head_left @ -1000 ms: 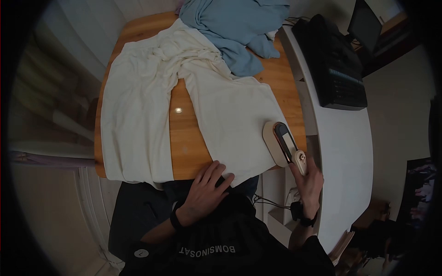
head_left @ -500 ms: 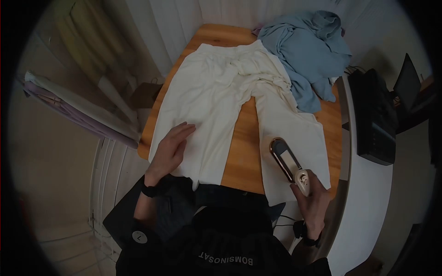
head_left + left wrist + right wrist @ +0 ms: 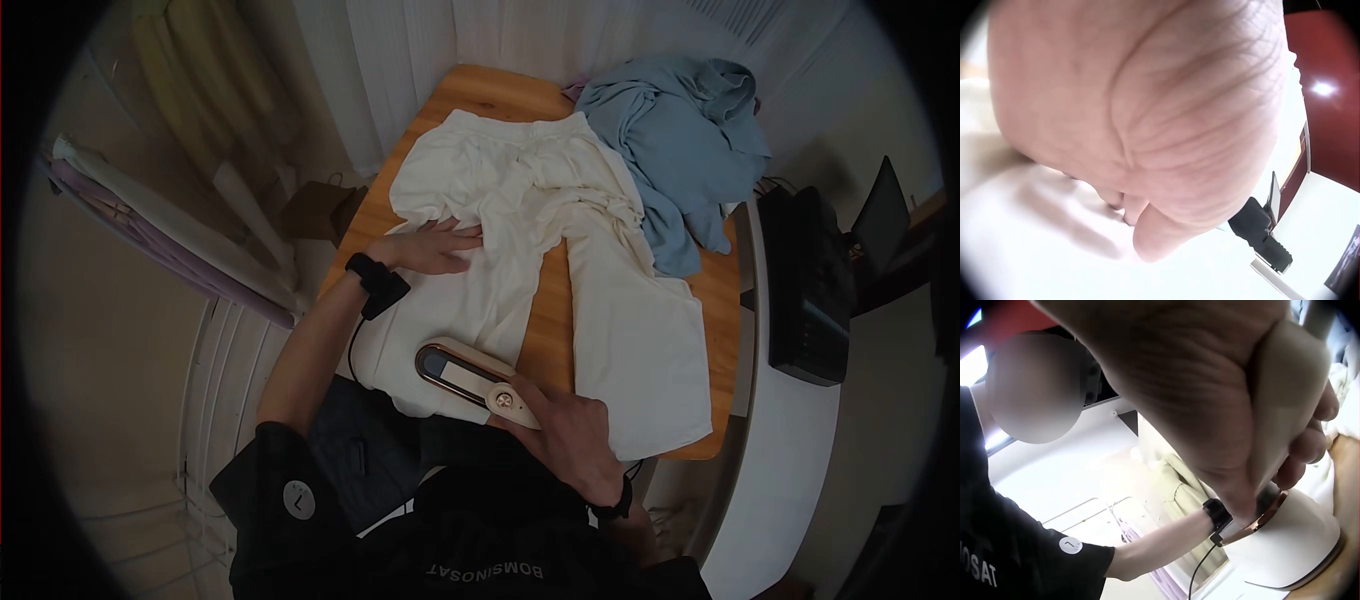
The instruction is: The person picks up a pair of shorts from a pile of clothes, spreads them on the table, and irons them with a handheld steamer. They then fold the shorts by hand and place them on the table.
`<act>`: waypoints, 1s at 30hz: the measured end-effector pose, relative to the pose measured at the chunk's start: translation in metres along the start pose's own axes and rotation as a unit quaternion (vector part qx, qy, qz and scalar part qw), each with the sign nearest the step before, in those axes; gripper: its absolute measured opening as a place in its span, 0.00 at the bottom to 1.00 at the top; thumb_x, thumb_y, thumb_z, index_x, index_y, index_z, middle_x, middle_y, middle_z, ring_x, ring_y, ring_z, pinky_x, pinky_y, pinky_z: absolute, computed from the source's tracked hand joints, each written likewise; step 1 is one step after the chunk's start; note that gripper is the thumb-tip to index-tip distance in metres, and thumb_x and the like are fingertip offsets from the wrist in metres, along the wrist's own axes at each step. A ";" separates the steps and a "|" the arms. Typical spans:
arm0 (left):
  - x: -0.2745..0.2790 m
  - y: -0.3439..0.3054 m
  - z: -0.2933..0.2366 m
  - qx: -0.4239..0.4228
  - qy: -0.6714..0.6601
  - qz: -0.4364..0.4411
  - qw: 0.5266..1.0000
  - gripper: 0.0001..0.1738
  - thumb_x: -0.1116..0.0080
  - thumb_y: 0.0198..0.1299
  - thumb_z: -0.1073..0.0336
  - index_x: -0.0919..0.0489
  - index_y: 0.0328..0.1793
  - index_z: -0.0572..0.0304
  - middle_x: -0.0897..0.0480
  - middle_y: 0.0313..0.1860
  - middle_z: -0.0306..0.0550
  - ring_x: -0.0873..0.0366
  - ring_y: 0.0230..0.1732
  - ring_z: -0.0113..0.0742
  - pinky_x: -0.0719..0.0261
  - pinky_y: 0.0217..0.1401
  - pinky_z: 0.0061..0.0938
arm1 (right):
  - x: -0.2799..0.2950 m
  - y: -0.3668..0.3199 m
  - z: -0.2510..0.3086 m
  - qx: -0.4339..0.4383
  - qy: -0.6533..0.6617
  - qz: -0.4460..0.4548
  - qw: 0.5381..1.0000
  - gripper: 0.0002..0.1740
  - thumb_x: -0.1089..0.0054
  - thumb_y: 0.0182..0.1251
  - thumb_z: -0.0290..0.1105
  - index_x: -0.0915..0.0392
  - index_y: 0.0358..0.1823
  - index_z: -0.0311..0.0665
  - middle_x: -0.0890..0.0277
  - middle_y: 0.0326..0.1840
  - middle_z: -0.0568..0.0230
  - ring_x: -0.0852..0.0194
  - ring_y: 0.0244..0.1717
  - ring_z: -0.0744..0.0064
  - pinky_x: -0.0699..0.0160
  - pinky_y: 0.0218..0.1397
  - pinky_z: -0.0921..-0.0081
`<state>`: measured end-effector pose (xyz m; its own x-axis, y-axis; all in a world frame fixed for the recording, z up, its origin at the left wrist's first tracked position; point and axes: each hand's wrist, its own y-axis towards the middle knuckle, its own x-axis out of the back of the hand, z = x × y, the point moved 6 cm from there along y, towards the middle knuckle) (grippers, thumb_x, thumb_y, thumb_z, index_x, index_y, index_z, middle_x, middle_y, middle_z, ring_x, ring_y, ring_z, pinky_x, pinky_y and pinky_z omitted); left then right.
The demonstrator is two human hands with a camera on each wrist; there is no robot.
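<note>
White trousers (image 3: 640, 350) lie spread on a wooden table, waistband at the far side and legs toward the person. In the head view my left hand (image 3: 437, 250) rests on the upper part of the left leg, fingers extended across the cloth; the left wrist view shows its palm side (image 3: 1141, 112) close over white fabric. My right hand (image 3: 575, 440) grips the handle of a cream handheld iron (image 3: 470, 380), which is over the lower left leg near the hem. In the right wrist view, fingers curl round that handle, above the iron's white body (image 3: 1291, 544).
A crumpled blue garment (image 3: 670, 150) lies at the table's far right corner. White curtains (image 3: 400, 80) hang behind. To the right are a white desk (image 3: 785, 450) and a black keyboard-like device (image 3: 810, 290). A drying rack with lilac cloth (image 3: 180, 255) stands left.
My right hand has carried the iron from the right trouser leg to the left one. My left hand has gone from the right leg's hem to the upper left leg. The head view has shifted.
</note>
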<state>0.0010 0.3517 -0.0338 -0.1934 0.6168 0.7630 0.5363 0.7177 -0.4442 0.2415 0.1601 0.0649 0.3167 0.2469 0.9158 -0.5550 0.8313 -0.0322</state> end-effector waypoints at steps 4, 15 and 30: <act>0.022 0.033 -0.004 -0.004 0.012 0.018 1.000 0.40 0.55 0.76 0.38 0.44 0.90 0.37 0.56 0.93 0.35 0.70 0.92 0.52 0.71 0.91 0.49 | 0.013 0.016 -0.031 -0.078 0.027 -0.024 0.996 0.27 0.27 0.66 0.48 0.20 0.63 0.48 0.13 0.35 0.59 0.12 0.36 0.54 0.16 0.38 0.62; 0.078 0.102 -0.007 -0.044 -0.036 -0.150 0.987 0.26 0.47 0.68 0.57 0.20 0.71 0.54 0.19 0.69 0.54 0.24 0.70 0.55 0.30 0.75 0.40 | 0.039 0.020 -0.092 -0.230 -0.027 -0.182 0.955 0.26 0.28 0.66 0.48 0.20 0.62 0.45 0.11 0.40 0.53 0.11 0.43 0.47 0.14 0.42 0.56; -0.236 -0.208 -0.015 0.197 -0.565 -0.630 0.495 0.36 0.41 0.57 0.79 0.30 0.75 0.62 0.20 0.66 0.43 0.27 0.70 0.33 0.28 0.70 0.35 | 0.001 0.026 0.005 0.031 0.037 0.026 0.998 0.27 0.27 0.67 0.49 0.20 0.63 0.47 0.13 0.40 0.59 0.12 0.33 0.56 0.19 0.30 0.63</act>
<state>-0.0524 0.0517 -0.1143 -0.6252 -0.7740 -0.1004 -0.7544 0.6323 -0.1763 0.2234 0.1796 0.0673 0.3410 0.3270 0.8813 -0.6183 0.7842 -0.0518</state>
